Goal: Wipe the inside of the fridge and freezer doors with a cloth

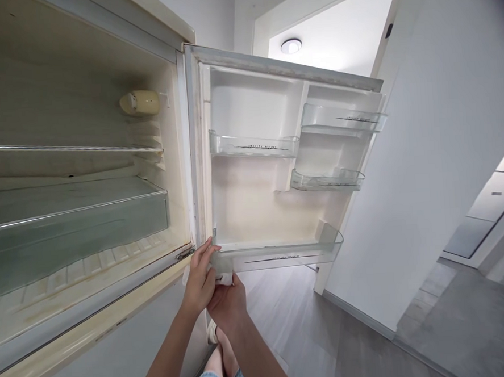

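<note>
An open refrigerator door point(253, 202) stands swung out, its inner side facing me. My left hand point(201, 280) is at the door's lower hinge-side corner, fingers bent over the edge beside the bottom door shelf point(282, 257). Just under that corner is my right hand point(228, 303), palm up and fingers curled, close against my left hand. A white cloth point(224, 279), perhaps a wipe, shows between the hands, and a bit of white also sticks out left of my left hand. My right fingertips are partly hidden behind it. Near my left fingers sits the metal lower hinge point(185, 253).
At left is the refrigerator compartment, with a glass shelf point(70, 148), a clear drawer point(79, 233) and a yellowed lamp cover point(140, 102). Two clear racks hang on the door's right side. A white wall point(408, 162) stands behind the door. My legs are below, above grey flooring point(303, 327).
</note>
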Motion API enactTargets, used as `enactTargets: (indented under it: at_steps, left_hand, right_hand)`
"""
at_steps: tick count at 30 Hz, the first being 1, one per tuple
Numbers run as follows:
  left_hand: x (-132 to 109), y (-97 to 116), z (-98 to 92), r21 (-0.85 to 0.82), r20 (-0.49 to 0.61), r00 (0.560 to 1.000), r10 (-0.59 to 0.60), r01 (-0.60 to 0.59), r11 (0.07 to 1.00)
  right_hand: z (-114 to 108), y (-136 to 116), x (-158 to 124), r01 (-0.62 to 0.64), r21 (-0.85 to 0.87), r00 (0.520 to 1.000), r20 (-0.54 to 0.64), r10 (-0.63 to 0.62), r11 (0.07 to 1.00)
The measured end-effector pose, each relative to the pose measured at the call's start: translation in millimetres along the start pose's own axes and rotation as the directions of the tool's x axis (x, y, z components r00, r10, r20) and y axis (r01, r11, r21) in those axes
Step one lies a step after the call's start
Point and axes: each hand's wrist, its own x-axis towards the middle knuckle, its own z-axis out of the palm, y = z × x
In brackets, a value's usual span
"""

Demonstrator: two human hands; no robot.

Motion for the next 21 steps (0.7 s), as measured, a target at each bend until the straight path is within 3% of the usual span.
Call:
enactTargets:
  at_steps: [4, 8, 15, 21]
  left_hand:
    - [0.4, 2.6, -5.7, 0.017, 0.028, 0.999, 0.021, -0.021, 1.0]
    - [0.3, 2.1, -5.6, 0.006, 0.026, 1.0, 0.003, -0.003, 1.0]
    - [0.5, -0.9, -1.4, -0.006, 0.011, 1.0, -0.007, 0.007, 1.0]
    - [1.1, 1.8, -1.5, 0.021, 0.002, 1.0, -0.022, 0.022, 1.0]
  right_hand:
    - [1.3, -4.6, 1.8, 0.032, -0.015, 0.999, -0.023, -0.032, 0.999]
    - [-7.4, -30.1, -1.9, 0.077, -0.039, 0.996, -0.041, -0.078, 0.996]
    - [-35.5, -113.6, -15.1, 0.3, -0.133, 0.939, -0.131, -0.317, 0.944]
    - [-58.5, -198.9, -36.6, 0.498, -0.189, 0.814, -0.237, -0.531, 0.847]
